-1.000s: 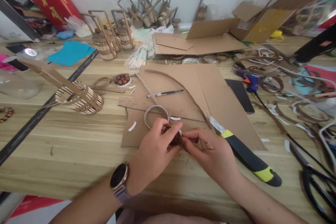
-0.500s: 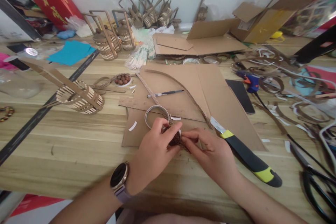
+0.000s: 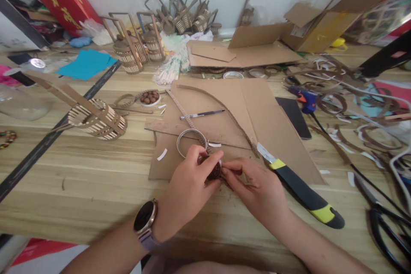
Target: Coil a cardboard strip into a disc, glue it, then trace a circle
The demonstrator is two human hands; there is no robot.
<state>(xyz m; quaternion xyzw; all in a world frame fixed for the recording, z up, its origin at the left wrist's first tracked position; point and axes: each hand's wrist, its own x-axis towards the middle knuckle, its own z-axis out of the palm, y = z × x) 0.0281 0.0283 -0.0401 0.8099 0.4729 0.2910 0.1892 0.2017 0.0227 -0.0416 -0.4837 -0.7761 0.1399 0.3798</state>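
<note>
Between my hands is a small coil of brown corrugated cardboard strip (image 3: 213, 172), its ridged edge facing up. My left hand (image 3: 194, 180), with a watch on the wrist, is closed round the coil. The fingertips of my right hand (image 3: 253, 182) pinch the strip at the coil's right side; most of that strip is hidden by the fingers. Just beyond my left hand lies a tape ring (image 3: 180, 136), with a corrugated strip (image 3: 180, 107) running from it toward the back. A longer curved strip (image 3: 229, 113) arcs over the cardboard sheet (image 3: 266, 124).
Right of my right hand lies a knife (image 3: 298, 188), its blade on the cardboard. Black scissors (image 3: 374, 209) are at the right edge, near a glue gun (image 3: 306, 99) and tangled strips. A pen (image 3: 204, 114), a dish of brown balls (image 3: 150, 97) and a small basket (image 3: 102, 122) stand farther off.
Almost nothing differs. My hands keep hold of the coil in the same place, with only a slight shift of the fingers and the right hand.
</note>
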